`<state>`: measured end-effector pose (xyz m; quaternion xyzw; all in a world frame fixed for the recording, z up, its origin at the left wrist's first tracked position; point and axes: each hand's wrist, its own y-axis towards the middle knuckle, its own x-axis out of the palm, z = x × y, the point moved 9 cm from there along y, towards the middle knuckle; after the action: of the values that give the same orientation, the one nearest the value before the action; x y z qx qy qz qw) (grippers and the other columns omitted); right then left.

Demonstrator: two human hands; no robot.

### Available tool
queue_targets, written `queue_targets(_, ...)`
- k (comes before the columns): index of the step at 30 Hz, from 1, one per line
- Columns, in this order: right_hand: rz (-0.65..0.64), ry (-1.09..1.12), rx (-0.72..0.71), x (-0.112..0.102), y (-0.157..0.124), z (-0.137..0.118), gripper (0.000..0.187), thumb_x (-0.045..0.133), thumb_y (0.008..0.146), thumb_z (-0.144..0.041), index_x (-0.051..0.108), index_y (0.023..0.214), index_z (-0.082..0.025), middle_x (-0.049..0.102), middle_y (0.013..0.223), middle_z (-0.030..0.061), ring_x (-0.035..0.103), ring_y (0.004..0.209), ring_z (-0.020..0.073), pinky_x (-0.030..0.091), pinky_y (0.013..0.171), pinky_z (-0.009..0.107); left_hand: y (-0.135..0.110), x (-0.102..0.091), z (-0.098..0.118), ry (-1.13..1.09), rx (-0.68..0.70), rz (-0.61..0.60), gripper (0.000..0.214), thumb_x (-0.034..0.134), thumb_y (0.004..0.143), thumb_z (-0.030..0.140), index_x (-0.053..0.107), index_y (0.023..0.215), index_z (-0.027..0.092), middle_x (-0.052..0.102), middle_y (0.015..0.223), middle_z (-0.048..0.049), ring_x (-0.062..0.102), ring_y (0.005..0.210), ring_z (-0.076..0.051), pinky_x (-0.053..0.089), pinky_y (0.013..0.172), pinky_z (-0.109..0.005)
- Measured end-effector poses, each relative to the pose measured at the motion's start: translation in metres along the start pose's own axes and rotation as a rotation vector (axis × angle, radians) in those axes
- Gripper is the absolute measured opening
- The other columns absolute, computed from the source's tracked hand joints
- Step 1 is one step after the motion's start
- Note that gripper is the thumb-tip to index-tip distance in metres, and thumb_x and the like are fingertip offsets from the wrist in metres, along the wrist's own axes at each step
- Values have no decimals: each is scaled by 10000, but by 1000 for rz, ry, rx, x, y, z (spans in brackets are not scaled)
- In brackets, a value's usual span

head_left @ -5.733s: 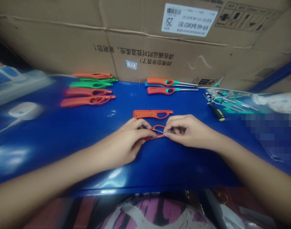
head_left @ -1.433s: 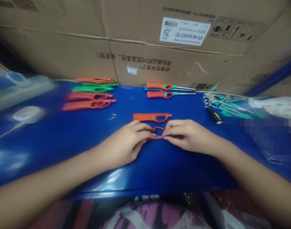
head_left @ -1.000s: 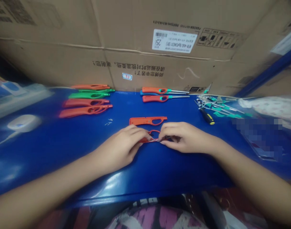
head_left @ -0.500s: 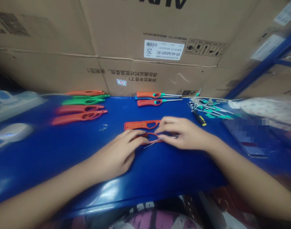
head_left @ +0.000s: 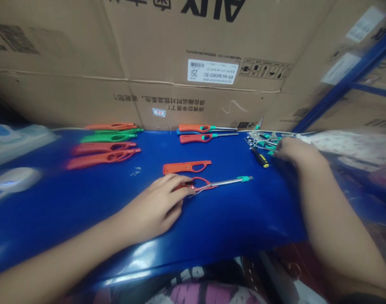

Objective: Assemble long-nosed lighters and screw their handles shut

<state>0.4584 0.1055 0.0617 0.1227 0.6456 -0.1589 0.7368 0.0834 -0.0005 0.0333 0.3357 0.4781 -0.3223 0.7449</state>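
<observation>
My left hand grips the rear of an orange-red lighter handle half, resting on the blue table. A metal tube with a teal piece at its far end lies along the handle's front, and a thin wire shows by my fingertips. Just behind lies a separate orange handle half, inner side up. Over at the right, my right hand reaches into a pile of teal parts, wires and metal tubes. Its fingers are curled down, and whatever they pinch is hidden.
A black-and-yellow screwdriver lies beside the pile. Red and green handle shells are lined up at left, near a few small pins. Lighters with metal tubes lie at the back, before a large cardboard box.
My right hand has left the handle and moved right and back to the parts pile, uncovering the metal tube and its teal end. My left hand stays on the handle.
</observation>
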Motion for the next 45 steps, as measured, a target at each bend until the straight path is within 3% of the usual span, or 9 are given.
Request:
queue_targets(5, -125, -31, 80, 12, 1, -4, 110, 691, 688, -182, 672, 792, -151, 700, 875, 174, 679, 859, 343, 507, 687, 411, -1, -5, -1, 1, -18, 32, 415, 451, 947, 113, 565, 1318, 258, 538, 1394, -69, 477, 1308, -239, 444, 1084, -449)
queue_targets(11, -70, 44, -42, -5, -10, -26, 86, 625, 817, -236, 657, 858, -167, 712, 883, 133, 680, 821, 270, 476, 669, 329, 0, -13, -5, -33, -55, 100, 322, 452, 969, 161, 610, 1237, 245, 598, 1315, -58, 543, 1220, -229, 463, 1049, -430)
queue_targets(16, 85, 448, -460, -25, -53, -100, 190, 597, 885, -348, 645, 970, -185, 684, 755, 49, 628, 663, 191, 435, 601, 277, 1, -15, -12, -70, -144, 106, 229, 473, 972, 207, 619, 1147, 223, 646, 1199, -59, 583, 1121, -239, 489, 982, -430)
queue_targets(19, 19, 459, -828, -11, -92, -154, 187, 598, 899, -360, 654, 983, -202, 686, 810, 35, 592, 656, 162, 415, 613, 270, 1, -15, -17, -76, -185, 114, 190, 506, 976, 266, 613, 1125, 220, 657, 1156, -59, 590, 1091, -242, 495, 955, -426)
queue_targets(22, 1, 431, -1003, 4, -112, -179, 158, 617, 916, -363, 635, 922, -206, 676, 874, 29, 565, 684, 143, 387, 621, 262, 1, -14, -20, -69, -200, 115, 195, 537, 970, 295, 608, 1138, 226, 659, 1145, -54, 592, 1081, -242, 490, 958, -424)
queue_targets(27, -48, 539, -1057, 10, -111, -182, 183, 659, 901, -368, 618, 878, -191, 639, 828, 22, 550, 688, 135, 404, 638, 259, 1, -12, -21, -60, -198, 97, 195, 569, 952, 273, 612, 1137, 226, 658, 1149, -56, 594, 1083, -247, 495, 947, -422)
queue_targets(36, -80, 598, -997, -11, -135, -183, 107, 587, 932, -272, 655, 930, -190, 670, 754, 9, 572, 602, 125, 426, 589, 243, 2, -8, -24, -76, -167, 96, 232, 567, 967, 246, 610, 1192, 209, 661, 1171, -73, 589, 1103, -250, 487, 972, -434)
queue_targets(41, -16, 572, -1173, -17, -165, -199, 124, 562, 935, -157, 681, 945, -189, 724, 942, 56, 650, 844, 179, 482, 771, 303, 2, -8, -24, -84, -165, 96, 241, 571, 963, 236, 614, 1197, 201, 649, 1189, -84, 579, 1107, -255, 485, 983, -447)
queue_targets(45, 3, 655, -1197, -13, -164, -199, 119, 578, 942, -165, 692, 968, -186, 719, 966, 61, 660, 879, 173, 501, 795, 298, 1, -7, -24, -102, -179, 83, 243, 567, 964, 237, 625, 1195, 194, 644, 1174, -91, 575, 1097, -258, 491, 978, -448)
